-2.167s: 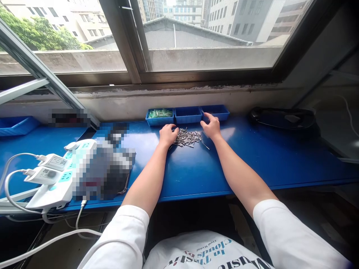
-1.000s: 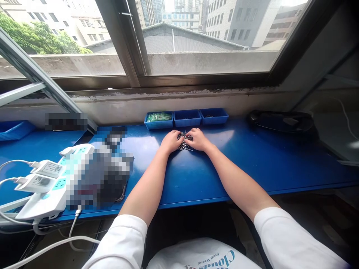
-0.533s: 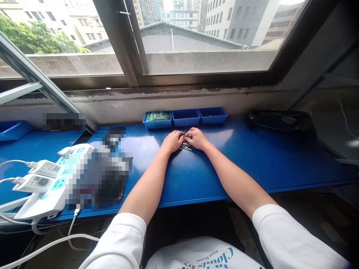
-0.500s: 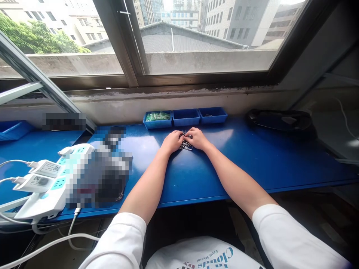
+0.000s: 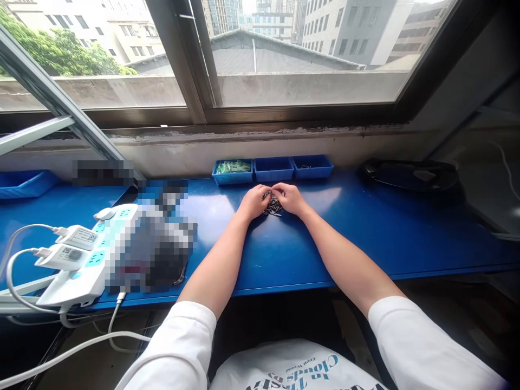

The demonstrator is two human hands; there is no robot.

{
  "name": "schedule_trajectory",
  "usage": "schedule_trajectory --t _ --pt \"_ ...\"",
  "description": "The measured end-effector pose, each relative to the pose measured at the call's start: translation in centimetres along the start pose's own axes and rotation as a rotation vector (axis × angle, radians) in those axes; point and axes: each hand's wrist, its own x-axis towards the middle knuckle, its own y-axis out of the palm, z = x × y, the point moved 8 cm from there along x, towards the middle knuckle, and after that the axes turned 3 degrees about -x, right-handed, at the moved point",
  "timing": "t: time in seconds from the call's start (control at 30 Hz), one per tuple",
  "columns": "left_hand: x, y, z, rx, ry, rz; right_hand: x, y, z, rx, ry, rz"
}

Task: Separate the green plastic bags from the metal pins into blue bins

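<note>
A pile of small metallic pieces like screws (image 5: 273, 207) lies on the blue table (image 5: 280, 254). My left hand (image 5: 255, 201) curves round the pile's left side, and my right hand (image 5: 288, 198) curves round its right side. The fingertips of both hands meet at the far edge of the pile, their fingers bent inward. Whether anything small is between the fingers is too small to tell. Just behind the hands stand three joined blue bins: the left bin (image 5: 232, 179) holds green packets, the middle bin (image 5: 274, 175) shows no contents, and the right bin (image 5: 313, 172) has a few small dark pieces.
A white power strip (image 5: 77, 281) with plugged chargers and cables lies at the left, beside blurred items. Another blue tray (image 5: 28, 187) is at the far left. A black object (image 5: 414, 176) rests at the back right. A metal frame crosses the left side, before the window.
The view has shifted slightly, so the scene sits a little further right. My fingertips have come together over the far edge of the pile.
</note>
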Motion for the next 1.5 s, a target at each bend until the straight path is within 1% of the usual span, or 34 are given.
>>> schedule_trajectory --t 0.1,0.2,0.3,0.37,0.5,0.57,0.63,0.77,0.83,0.9,1.0,1.1,1.17,1.23,1.33,1.43,1.5 --pt "0.0 0.0 0.1 -0.028 0.006 -0.018 0.1 -0.2 -1.0 0.189 0.083 0.000" --pt "0.1 0.2 0.2 -0.055 0.009 -0.017 0.2 -0.3 -1.7 0.334 0.130 0.006" --pt "0.1 0.2 0.2 -0.096 0.027 -0.020 0.2 -0.4 -1.8 0.402 0.149 0.010" --pt "0.2 0.0 0.2 -0.113 0.034 -0.043 0.2 -0.4 -1.8 0.430 0.152 0.016" --pt "0.2 -0.6 0.4 -0.090 0.036 -0.102 0.1 -0.4 -1.8 0.493 0.182 0.005" --pt "0.2 -0.8 0.5 -0.066 0.035 -0.116 0.0 -0.3 -1.7 0.515 0.187 0.019" --pt "0.2 -0.8 0.6 -0.044 0.029 -0.114 -0.1 -0.3 -1.3 0.475 0.155 0.041" --pt "0.2 -1.0 0.6 -0.001 0.017 -0.105 -0.4 -0.7 0.0 0.262 0.046 0.044" --pt "0.2 -1.0 0.5 0.003 0.009 -0.100 -0.5 -0.8 0.5 0.178 0.015 0.035" --pt "0.2 -1.2 0.4 0.005 -0.008 -0.110 -0.5 -1.1 0.7 0.123 0.005 0.000" --pt "0.2 -1.9 0.9 0.022 -0.066 -0.180 -0.4 -2.2 0.8 0.026 -0.002 -0.104" --pt "0.0 -2.4 2.1 0.033 -0.162 -0.242 0.1 -3.0 0.9 -0.090 -0.043 -0.154" --pt "-0.1 -2.5 2.9 0.033 -0.225 -0.249 0.6 -3.3 0.9 -0.159 -0.063 -0.166" --pt "-0.1 -2.3 3.4 0.030 -0.269 -0.237 1.2 -3.7 0.5 -0.238 -0.040 -0.188" --pt "0.0 -2.1 3.5 0.021 -0.289 -0.209 1.9 -4.0 -0.7 -0.363 0.088 -0.204" --pt "0.0 -1.9 3.4 0.027 -0.297 -0.183 2.4 -4.0 -2.2 -0.448 0.229 -0.187" --pt "0.0 -1.7 3.4 0.038 -0.313 -0.163 2.5 -3.7 -3.0 -0.481 0.278 -0.161"
